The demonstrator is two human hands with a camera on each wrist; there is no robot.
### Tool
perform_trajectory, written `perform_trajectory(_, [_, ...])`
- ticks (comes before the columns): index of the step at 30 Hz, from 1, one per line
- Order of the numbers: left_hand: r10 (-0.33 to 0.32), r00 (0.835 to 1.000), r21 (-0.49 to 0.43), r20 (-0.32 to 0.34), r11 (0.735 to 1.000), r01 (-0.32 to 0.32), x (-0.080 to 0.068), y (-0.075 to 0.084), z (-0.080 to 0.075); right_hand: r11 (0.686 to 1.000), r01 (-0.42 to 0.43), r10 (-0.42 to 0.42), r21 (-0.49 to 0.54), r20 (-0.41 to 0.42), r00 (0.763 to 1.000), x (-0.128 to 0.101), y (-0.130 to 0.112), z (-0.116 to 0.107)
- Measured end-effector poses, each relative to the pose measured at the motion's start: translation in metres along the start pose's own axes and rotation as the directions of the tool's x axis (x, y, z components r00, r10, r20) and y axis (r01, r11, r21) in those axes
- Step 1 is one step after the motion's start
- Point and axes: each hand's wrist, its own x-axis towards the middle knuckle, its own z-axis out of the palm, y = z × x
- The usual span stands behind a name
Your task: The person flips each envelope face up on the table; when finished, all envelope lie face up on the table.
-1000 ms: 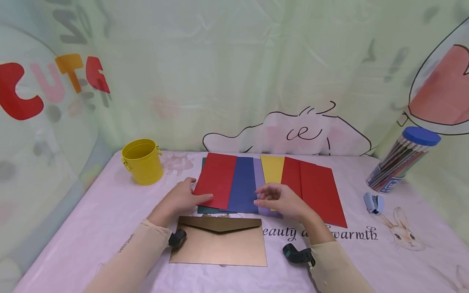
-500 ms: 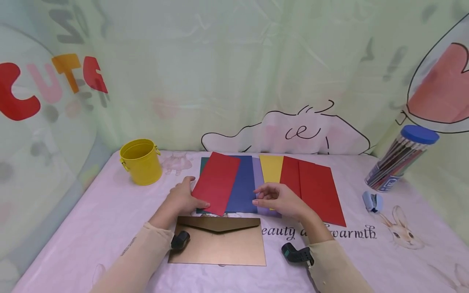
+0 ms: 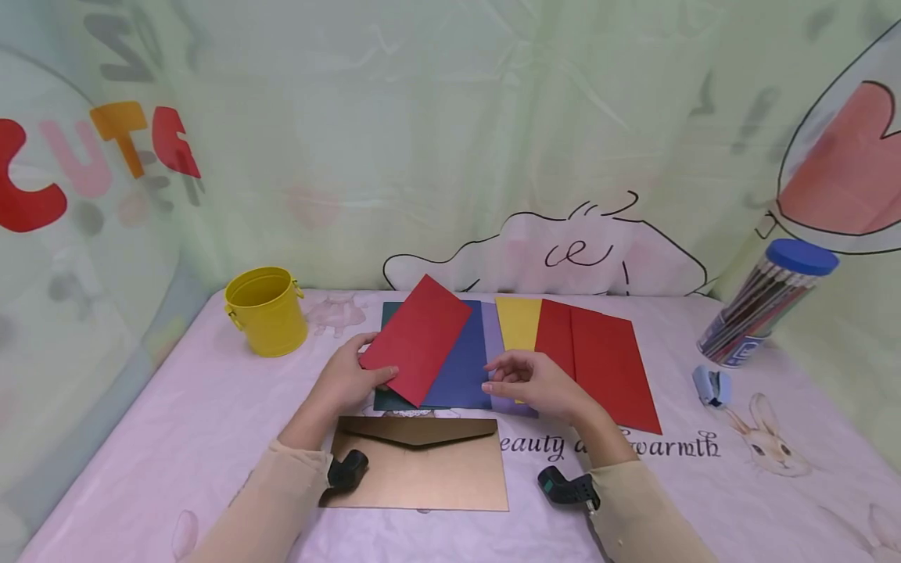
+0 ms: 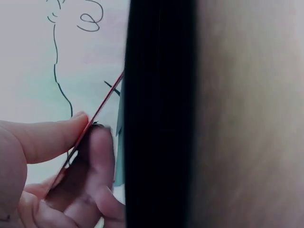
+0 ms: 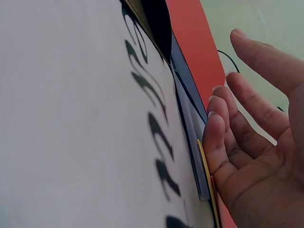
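In the head view my left hand (image 3: 346, 377) pinches the lower left corner of a plain red envelope (image 3: 425, 336), held tilted over the others. The left wrist view has this envelope edge-on, thumb (image 4: 52, 137) on one face and fingers behind. Beneath it lie a blue envelope (image 3: 466, 375) and a dark green one (image 3: 386, 399), partly covered. My right hand (image 3: 538, 385) hovers over a purple envelope (image 3: 501, 402) and a yellow one (image 3: 518, 322), fingers loosely bent and holding nothing. Two overlapping red envelopes (image 3: 608, 363) lie to its right. A gold envelope (image 3: 429, 478), flap side up, lies nearest me.
A yellow bucket (image 3: 266, 313) stands at the back left. Toward the right edge are a blue-lidded tub of pencils (image 3: 763, 309) and a small light blue stapler (image 3: 712, 387). A printed curtain (image 3: 422, 156) hangs behind the table.
The red envelope, flat on the pile a second ago, has been turned clockwise and its far end raised by my left hand. The right hand has stayed in place.
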Motion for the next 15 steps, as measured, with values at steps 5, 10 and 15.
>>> perform_trajectory(5, [0.039,0.999,-0.054,-0.025,0.998,-0.040,-0.0010,0.0007,0.0039,1.000,-0.003,0.003,-0.008,-0.012,1.000,0.0001,-0.0006,0.0008])
perform_trajectory(10, [0.074,0.996,-0.125,-0.043,0.989,-0.079,-0.0031,0.0053,0.0028,0.999,-0.022,0.023,0.025,-0.039,0.999,0.0013,0.0011,0.0007])
perform_trajectory(15, [0.138,0.989,-0.210,0.058,0.970,-0.124,-0.0062,0.0081,-0.0009,0.993,-0.043,0.054,0.111,-0.096,0.994,0.0043,0.0010,0.0004])
